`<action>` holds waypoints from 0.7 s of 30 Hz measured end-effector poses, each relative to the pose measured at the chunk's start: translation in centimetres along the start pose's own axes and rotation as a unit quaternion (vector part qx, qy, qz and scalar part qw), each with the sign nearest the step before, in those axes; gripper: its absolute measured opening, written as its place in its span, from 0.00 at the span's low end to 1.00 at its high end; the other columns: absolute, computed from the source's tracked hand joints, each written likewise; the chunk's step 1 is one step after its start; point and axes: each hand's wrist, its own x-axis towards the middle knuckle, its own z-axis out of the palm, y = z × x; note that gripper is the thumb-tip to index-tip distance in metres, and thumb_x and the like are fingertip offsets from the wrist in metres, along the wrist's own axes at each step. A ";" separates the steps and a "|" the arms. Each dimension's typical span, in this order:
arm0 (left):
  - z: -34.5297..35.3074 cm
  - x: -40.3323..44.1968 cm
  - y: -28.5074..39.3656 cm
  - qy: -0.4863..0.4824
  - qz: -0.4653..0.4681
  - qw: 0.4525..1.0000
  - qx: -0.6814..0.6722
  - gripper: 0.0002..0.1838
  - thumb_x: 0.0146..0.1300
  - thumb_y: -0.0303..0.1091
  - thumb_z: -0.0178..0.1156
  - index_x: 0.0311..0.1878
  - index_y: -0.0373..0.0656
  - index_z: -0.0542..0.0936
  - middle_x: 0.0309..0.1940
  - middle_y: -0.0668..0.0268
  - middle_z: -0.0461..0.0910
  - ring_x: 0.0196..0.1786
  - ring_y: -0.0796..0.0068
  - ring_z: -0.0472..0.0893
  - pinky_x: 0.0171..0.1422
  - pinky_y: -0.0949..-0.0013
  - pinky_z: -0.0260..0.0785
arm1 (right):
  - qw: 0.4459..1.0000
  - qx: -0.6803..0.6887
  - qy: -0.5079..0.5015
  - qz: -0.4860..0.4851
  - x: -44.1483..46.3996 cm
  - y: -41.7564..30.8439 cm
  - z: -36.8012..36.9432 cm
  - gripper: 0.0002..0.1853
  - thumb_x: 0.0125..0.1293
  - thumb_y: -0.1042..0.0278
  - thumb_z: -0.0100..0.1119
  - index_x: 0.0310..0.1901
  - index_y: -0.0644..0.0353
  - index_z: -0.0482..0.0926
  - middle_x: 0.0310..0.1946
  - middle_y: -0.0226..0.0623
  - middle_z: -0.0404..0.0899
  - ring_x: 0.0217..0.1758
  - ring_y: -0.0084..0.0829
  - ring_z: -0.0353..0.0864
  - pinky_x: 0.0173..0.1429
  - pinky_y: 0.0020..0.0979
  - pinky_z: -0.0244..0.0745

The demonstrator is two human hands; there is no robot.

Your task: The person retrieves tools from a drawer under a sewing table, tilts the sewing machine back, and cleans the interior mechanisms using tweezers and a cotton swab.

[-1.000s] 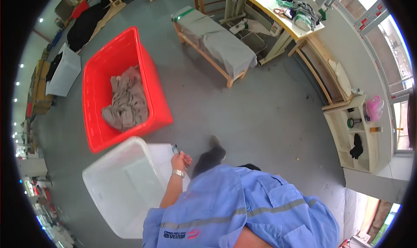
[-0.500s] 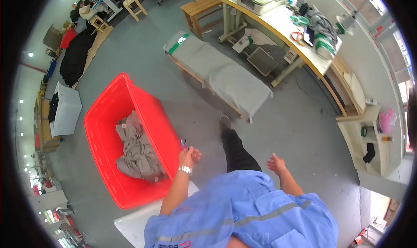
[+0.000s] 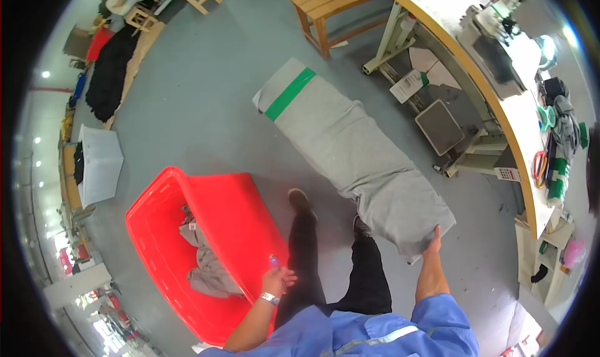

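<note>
My left hand (image 3: pixel 278 280) is closed round a small object with a clear bluish end (image 3: pixel 274 261); its kind is too small to make out. It hovers beside the near wall of a red plastic tub (image 3: pixel 234 213), which holds crumpled grey-brown cloth (image 3: pixel 209 272). At the near right corner of a long low bench covered in grey fabric (image 3: pixel 350 144), my right hand (image 3: pixel 432 241) rests against the fabric. Its visible fingers look stretched out, though some are partly hidden. A green strip (image 3: pixel 291 94) crosses the far end of the fabric.
A curved worktable (image 3: pixel 462 38) with a sewing machine (image 3: pixel 497 54) and orange-handled scissors (image 3: pixel 539 166) stands at right. Beneath it is a foot pedal (image 3: pixel 440 127). A wooden bench (image 3: pixel 337 7) is behind. At left are a white bin (image 3: pixel 100 163) and a black heap (image 3: pixel 112 76).
I have stepped towards the covered bench, and the view has shifted. My right hand has reached from free air to the fabric's near corner. The left hand still holds the small object beside the tub.
</note>
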 end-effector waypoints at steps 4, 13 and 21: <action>1.8 6.2 4.1 -0.074 -0.052 0.994 0.056 0.10 0.70 0.36 0.53 0.41 0.36 0.73 0.36 0.56 0.81 0.33 0.64 0.85 0.33 0.68 0.78 | 0.999 0.046 0.011 -0.023 -2.4 0.2 4.7 0.48 0.59 0.36 0.58 0.70 0.64 0.56 0.71 0.46 0.57 0.72 0.47 0.59 0.74 0.48 0.52; -1.3 10.4 18.9 -0.075 0.015 0.991 0.110 0.10 0.71 0.36 0.51 0.41 0.38 0.73 0.35 0.59 0.82 0.31 0.70 0.84 0.26 0.75 0.75 | 0.974 -0.014 -0.226 0.003 -14.4 -3.0 42.8 0.37 0.62 0.52 0.62 0.65 0.70 0.63 0.67 0.47 0.63 0.71 0.43 0.59 0.72 0.45 0.53; -4.5 12.0 26.9 -0.033 0.060 0.998 0.016 0.08 0.70 0.33 0.52 0.41 0.38 0.73 0.33 0.58 0.82 0.27 0.70 0.83 0.24 0.72 0.74 | 0.768 -0.324 -0.529 -0.163 -28.0 -2.5 57.0 0.38 0.62 0.48 0.61 0.65 0.69 0.65 0.59 0.51 0.74 0.61 0.40 0.74 0.62 0.37 0.70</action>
